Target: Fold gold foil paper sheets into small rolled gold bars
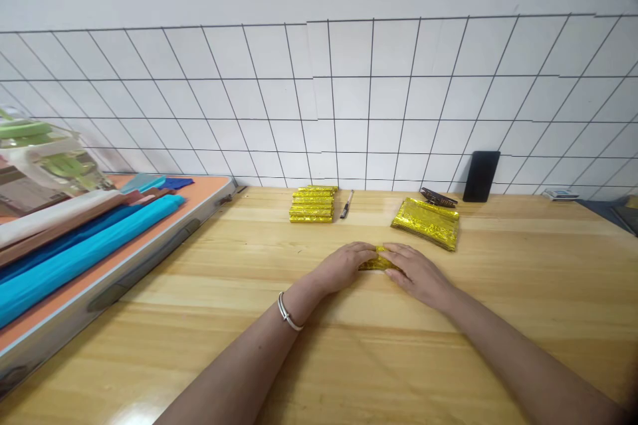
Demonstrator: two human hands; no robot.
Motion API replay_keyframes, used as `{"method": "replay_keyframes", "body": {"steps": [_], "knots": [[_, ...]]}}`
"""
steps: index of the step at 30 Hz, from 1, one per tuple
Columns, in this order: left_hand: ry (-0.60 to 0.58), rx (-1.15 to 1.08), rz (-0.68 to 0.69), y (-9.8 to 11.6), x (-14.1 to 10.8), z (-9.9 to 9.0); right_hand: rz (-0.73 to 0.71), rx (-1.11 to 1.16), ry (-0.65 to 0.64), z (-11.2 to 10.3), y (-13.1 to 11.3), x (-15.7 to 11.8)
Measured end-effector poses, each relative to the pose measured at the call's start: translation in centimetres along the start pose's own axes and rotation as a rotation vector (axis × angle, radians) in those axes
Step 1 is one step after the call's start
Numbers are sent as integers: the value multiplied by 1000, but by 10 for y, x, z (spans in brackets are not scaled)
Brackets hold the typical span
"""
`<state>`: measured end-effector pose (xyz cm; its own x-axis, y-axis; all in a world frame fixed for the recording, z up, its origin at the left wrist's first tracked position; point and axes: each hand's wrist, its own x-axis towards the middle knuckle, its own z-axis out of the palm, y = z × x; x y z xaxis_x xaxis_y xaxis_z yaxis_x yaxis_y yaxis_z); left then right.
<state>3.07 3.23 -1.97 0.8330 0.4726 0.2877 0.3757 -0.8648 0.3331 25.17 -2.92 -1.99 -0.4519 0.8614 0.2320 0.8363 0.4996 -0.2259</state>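
A narrow folded piece of shiny gold foil paper point(376, 264) lies on the wooden table between my two hands. My left hand point(343, 267) holds its left end, fingers bent over the top. At the other end my right hand point(417, 273) grips it, with the thumb at the near edge and the fingers over the far side. Both palms partly hide the paper. Behind my right hand lies a flat stack of gold foil sheets point(427, 220). Several pleated gold foil strips point(312, 204) sit farther back on the left, beside a pen point(347, 204).
A black stapler point(438, 197) touches the back of the sheet stack. Against the tiled wall leans a dark phone-like slab point(481, 176). At left, an orange-topped case point(204, 196) bears rolls of coloured paper point(94, 246) and a green-lidded bottle point(44, 149).
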Motion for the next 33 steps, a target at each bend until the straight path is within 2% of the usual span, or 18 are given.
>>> {"method": "replay_keyframes", "body": {"steps": [4, 7, 13, 21, 33], "knots": [[-41, -22, 40, -5, -3, 4, -3, -53, -158, 9, -2, -3], [-96, 30, -4, -10, -7, 5, -4, -71, -203, 10, -1, -4], [-151, 83, -90, -14, -8, 7, 1, -75, -203, 10, 0, -4], [-234, 101, -108, -15, -7, 1, -16, -64, -198, 4, 2, -1], [-275, 161, -92, -19, -6, -2, -32, -72, -211, -1, 4, 1]]}}
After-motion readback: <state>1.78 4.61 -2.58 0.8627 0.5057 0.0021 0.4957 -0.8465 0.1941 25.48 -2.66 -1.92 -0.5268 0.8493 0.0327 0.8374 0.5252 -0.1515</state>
